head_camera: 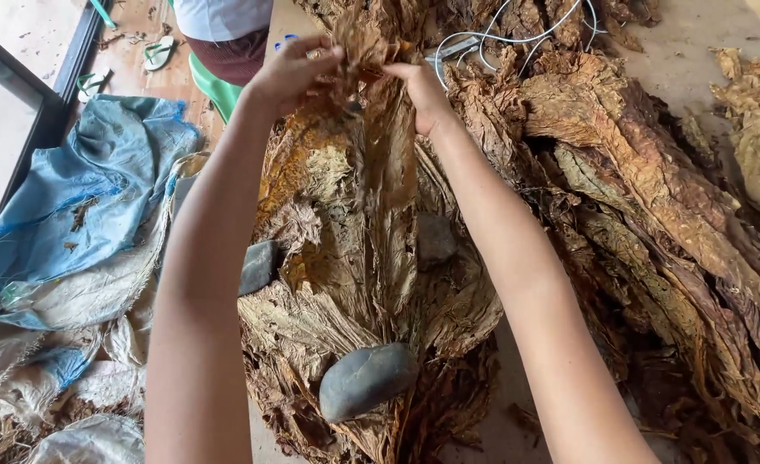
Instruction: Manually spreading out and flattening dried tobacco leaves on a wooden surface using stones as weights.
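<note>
— Dried brown tobacco leaf, is that what both hands have hold of?

— Yes. The left hand and the right hand are both pinched shut on its top end, fingers curled round the crumpled stem part, the two hands close together with the leaf between them

— Which way does the leaf run from there?

— Its long axis runs from the hands back toward the person, draping down onto the flattened stack of leaves that lies on the floor between the forearms. So the hands are at the far end and the free end is the near one

— Is either hand nearer to it?

— Hard to rank; both touch it. The left grips slightly higher up, the right sits just beside it on the other edge

— What holds the stack down?

— Grey stones: a rounded stone at the near end, a darker flat stone at the left edge, and a third stone half sunk in the leaves on the right

— And round about?

— A long heap of leaves to the right, white cords beyond the hands, a blue sack on the left, and another person's skirt at the far edge
</note>
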